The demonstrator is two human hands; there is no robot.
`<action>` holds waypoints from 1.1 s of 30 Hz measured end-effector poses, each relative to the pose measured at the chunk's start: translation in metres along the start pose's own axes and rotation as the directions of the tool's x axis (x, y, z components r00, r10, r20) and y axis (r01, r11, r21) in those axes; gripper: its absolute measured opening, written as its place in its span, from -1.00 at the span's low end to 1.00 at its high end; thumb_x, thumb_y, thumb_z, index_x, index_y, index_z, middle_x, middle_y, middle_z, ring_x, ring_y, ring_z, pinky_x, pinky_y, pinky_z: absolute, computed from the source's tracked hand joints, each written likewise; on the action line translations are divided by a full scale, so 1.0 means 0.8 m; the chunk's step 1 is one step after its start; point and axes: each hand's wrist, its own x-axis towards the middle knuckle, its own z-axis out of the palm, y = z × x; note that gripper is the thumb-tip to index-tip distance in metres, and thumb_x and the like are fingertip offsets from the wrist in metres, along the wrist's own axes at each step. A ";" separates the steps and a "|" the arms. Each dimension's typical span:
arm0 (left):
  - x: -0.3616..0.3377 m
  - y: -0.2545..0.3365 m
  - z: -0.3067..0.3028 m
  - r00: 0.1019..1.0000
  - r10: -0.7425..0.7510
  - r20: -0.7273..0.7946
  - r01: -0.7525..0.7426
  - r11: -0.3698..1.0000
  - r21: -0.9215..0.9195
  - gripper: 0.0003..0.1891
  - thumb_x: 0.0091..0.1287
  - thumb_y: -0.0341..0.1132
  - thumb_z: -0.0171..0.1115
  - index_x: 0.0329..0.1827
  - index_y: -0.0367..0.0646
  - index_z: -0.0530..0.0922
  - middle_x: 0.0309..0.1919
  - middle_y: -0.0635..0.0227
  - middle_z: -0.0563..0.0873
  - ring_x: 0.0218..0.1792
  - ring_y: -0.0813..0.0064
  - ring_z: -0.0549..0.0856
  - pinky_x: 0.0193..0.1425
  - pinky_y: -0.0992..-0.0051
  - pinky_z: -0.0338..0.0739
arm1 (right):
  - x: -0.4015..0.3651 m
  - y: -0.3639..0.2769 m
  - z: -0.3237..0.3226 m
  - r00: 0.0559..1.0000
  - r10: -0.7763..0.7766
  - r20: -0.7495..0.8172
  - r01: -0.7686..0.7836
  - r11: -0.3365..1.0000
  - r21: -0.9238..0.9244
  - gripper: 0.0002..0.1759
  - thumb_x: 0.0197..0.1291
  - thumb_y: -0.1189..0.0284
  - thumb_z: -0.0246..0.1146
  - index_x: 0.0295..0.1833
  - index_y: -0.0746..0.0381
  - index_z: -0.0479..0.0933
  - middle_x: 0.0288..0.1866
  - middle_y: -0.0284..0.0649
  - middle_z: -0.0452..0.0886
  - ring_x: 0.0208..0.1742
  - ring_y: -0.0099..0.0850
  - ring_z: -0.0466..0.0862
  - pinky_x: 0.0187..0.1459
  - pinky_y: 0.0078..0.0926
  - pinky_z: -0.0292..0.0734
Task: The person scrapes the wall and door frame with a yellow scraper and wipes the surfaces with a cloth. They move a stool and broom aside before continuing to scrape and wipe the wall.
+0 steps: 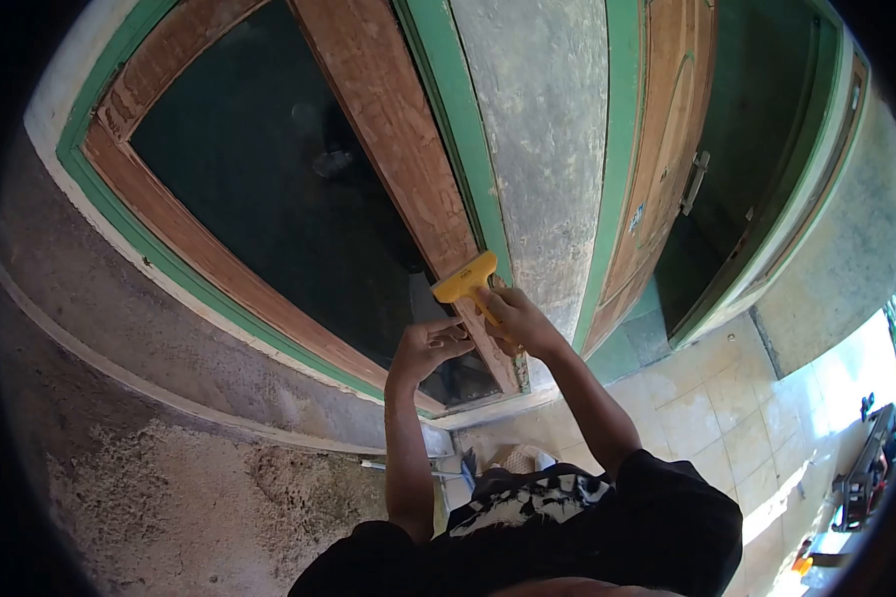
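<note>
My right hand is wrapped round the handle of a yellow scraper. The scraper's wide head lies over the bare wooden stile of the window sash, near its lower part. Just left of it, my left hand holds nothing; its fingers are apart and bent, with the tips at the inner edge of that stile. Dark glass fills the sash, and a green frame runs along the stile's right side. The wood shows uneven lighter and darker patches.
A grey wall strip separates the window from a wooden door with a metal handle. Below the window is a rough wall. Tiled floor extends to the right, where a dark object stands.
</note>
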 end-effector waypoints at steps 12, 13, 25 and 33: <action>0.003 -0.004 0.002 0.999 -0.022 0.038 0.023 1.000 -0.002 -0.44 0.15 -0.36 0.65 0.22 -0.39 0.69 -0.15 0.26 0.84 -0.16 0.56 0.76 0.05 0.51 0.65 | 0.005 0.017 0.009 0.999 -0.034 0.013 0.034 0.998 0.059 -0.50 0.65 0.04 0.03 -0.10 0.31 0.48 -0.57 -0.38 0.40 -0.74 -0.58 0.39 -0.71 -0.54 0.27; 0.004 -0.005 0.002 0.999 -0.025 0.043 0.025 1.000 -0.002 -0.44 0.15 -0.36 0.65 0.22 -0.39 0.69 -0.15 0.26 0.84 -0.16 0.56 0.76 0.05 0.51 0.65 | 0.004 0.015 0.007 0.999 -0.020 -0.033 0.022 0.999 0.044 -0.50 0.65 0.05 0.02 -0.10 0.31 0.48 -0.57 -0.39 0.39 -0.74 -0.59 0.39 -0.71 -0.54 0.26; 0.008 -0.004 -0.010 0.994 0.087 -0.069 -0.093 0.991 -0.097 -0.19 0.09 -0.35 0.68 0.43 -0.39 0.50 0.01 0.14 0.81 -0.10 0.51 0.78 0.18 0.45 0.60 | -0.024 0.022 -0.008 0.979 -0.135 -0.152 0.145 0.988 0.060 -0.55 0.67 0.07 -0.04 0.04 0.29 0.45 -0.55 -0.42 0.34 -0.72 -0.61 0.34 -0.67 -0.59 0.23; 0.022 -0.004 0.009 0.996 0.084 -0.007 -0.084 0.988 -0.132 -0.28 0.15 -0.36 0.64 0.36 -0.44 0.53 0.00 0.18 0.81 -0.03 0.50 0.77 0.19 0.48 0.60 | -0.044 0.020 -0.034 0.948 -0.160 -0.276 0.224 0.950 0.218 -0.59 0.66 0.15 -0.05 0.21 0.30 0.44 -0.47 -0.42 0.32 -0.67 -0.62 0.30 -0.64 -0.62 0.21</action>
